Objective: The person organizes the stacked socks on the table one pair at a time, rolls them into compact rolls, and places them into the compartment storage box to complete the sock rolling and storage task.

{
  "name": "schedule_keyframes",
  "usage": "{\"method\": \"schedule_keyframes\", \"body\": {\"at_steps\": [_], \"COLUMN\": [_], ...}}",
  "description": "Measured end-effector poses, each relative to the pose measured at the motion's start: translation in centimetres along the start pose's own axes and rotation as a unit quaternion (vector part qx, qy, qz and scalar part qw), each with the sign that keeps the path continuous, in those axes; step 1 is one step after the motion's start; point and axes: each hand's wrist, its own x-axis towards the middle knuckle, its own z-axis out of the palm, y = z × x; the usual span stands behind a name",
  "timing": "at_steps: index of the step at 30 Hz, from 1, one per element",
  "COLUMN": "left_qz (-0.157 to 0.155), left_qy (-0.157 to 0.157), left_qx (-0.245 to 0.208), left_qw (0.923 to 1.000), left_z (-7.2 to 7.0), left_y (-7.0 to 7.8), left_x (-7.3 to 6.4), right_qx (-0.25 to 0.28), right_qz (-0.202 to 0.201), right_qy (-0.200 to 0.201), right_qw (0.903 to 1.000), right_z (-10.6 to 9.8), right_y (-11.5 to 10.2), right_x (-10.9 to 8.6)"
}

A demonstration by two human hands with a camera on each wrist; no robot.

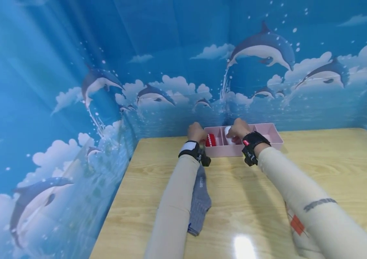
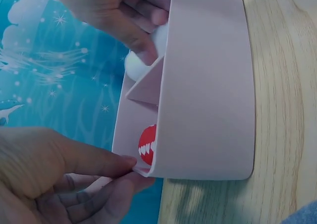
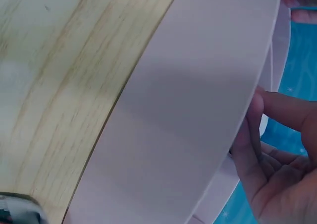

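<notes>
A pink divided box [image 1: 225, 151] sits at the table's back edge. My left hand [image 1: 196, 132] pinches the rim at its left end between thumb and fingers, seen closely in the left wrist view. Inside that end compartment lies a red rounded item [image 2: 147, 144] with a row of white hearts. My right hand [image 1: 239, 129] reaches into the middle compartment, its thumb and fingers curled around a white rounded item [image 2: 136, 65]. That item's exact kind cannot be made out; the fingers and the box wall partly hide it.
A grey sock [image 1: 200, 201] lies on the wooden table [image 1: 235, 194], beside the left forearm. Partly under the right forearm is a pale cloth item [image 1: 298, 226] with an orange-red square. A blue dolphin-print curtain [image 1: 177, 43] hangs behind the box and at the left.
</notes>
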Motion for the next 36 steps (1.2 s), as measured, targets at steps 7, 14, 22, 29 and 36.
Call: {"method": "schedule_keyframes", "body": {"at_steps": [7, 14, 22, 29, 36], "left_qz": [-0.001, 0.009, 0.022, 0.034, 0.084], "left_qy": [-0.017, -0.010, -0.006, 0.018, 0.020], "left_qx": [0.000, 0.015, 0.025, 0.052, 0.064], "left_qw": [0.9999, 0.9998, 0.9994, 0.9979, 0.9942], "left_z": [0.2, 0.5, 0.4, 0.5, 0.3], "left_y": [0.2, 0.6, 0.4, -0.2, -0.6], "left_x": [0.0, -0.1, -0.1, 0.0, -0.6], "right_qx": [-0.003, -0.070, -0.107, -0.086, -0.050], "right_qz": [-0.017, -0.042, -0.058, -0.104, -0.131], "right_qy": [-0.012, 0.007, 0.020, -0.006, -0.015], "right_qw": [0.9998, 0.9966, 0.9923, 0.9908, 0.9900], "right_z": [0.9, 1.8, 2.4, 1.5, -1.0], "right_y": [0.7, 1.0, 1.4, 1.0, 0.8], "right_x": [-0.2, 0.1, 0.8, 0.0, -2.8]}}
